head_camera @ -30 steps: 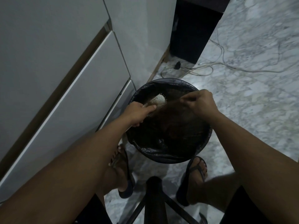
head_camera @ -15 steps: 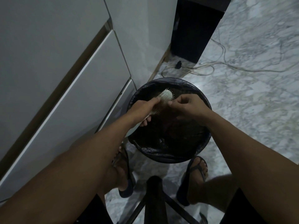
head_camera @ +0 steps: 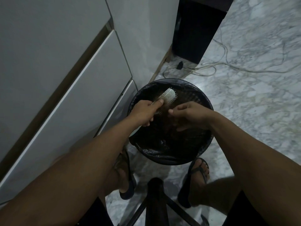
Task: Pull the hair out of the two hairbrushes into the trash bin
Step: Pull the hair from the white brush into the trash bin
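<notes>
A round trash bin (head_camera: 172, 158) lined with a black bag stands on the floor between my feet. Over its far left part my left hand (head_camera: 145, 110) grips a pale hairbrush (head_camera: 169, 96) by the handle, thumb on top, bristled head pointing away and to the right. My right hand (head_camera: 187, 111) hovers over the bin just right of the brush, thumb and forefinger pinched together near the brush's lower edge. Whether hair is between those fingers is too dark to tell. Only one brush is in view.
White cabinet fronts (head_camera: 65, 95) run along the left. A dark stool (head_camera: 156, 198) stands in front of me between my sandalled feet. A black cabinet (head_camera: 197, 28) stands beyond the bin, and loose cables (head_camera: 219, 66) lie on the marble floor.
My right hand has drawn back from the brush head toward me and to the right. The left hand has turned the brush so more of its head shows.
</notes>
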Available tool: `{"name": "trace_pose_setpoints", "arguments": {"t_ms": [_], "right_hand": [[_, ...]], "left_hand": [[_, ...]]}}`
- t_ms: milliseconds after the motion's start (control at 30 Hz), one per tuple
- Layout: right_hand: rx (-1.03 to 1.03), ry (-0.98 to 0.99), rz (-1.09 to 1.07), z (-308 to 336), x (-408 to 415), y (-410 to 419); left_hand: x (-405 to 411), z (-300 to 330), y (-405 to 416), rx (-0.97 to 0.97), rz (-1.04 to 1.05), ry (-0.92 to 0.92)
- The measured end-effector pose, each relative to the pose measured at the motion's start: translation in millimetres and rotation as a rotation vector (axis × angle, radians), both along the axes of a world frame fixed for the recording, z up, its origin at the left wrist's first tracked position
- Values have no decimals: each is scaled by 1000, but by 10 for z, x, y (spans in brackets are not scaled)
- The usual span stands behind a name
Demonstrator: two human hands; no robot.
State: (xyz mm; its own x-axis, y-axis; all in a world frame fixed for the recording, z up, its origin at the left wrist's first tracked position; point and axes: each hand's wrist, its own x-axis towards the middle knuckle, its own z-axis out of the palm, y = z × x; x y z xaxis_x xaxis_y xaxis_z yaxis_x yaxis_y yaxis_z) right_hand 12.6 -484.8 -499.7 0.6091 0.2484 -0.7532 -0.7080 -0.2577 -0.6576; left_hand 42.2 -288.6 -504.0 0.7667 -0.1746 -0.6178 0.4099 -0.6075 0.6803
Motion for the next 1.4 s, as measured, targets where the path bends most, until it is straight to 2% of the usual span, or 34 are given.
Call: {"name": "trace_pose_setpoints", "arguments": {"t_ms": [200,300,467,567,667,767,933,1200,1300,1400], "right_hand": [[2,-16,61,29,5,83],[94,30,-24,55,43,51],[186,47,-124,113,80,-17],[71,-26,-213,72,94,-20],[-92,-130,-204,30,79,4],[-106,-170,-210,22,24,56],[-113,-350,-185,67,-20,172],[-294,-359,-241,112,78,-37],[-327,-368,-320,132,86,-104],[-477,-400,-238,90,74,-67]], "left_hand": [[16,32,-5,18,5,-10],[29,1,40,120,11,-36],[52,-24,117,171,7,-5],[52,-6,84,197,-4,-14],[30,-6,59,205,-22,-13],[-1,14,43,185,-52,-10],[-26,19,-12,142,-78,-3],[101,-6,118,171,31,-6],[110,6,126,208,1,-9],[79,12,85,252,-36,-21]]}}
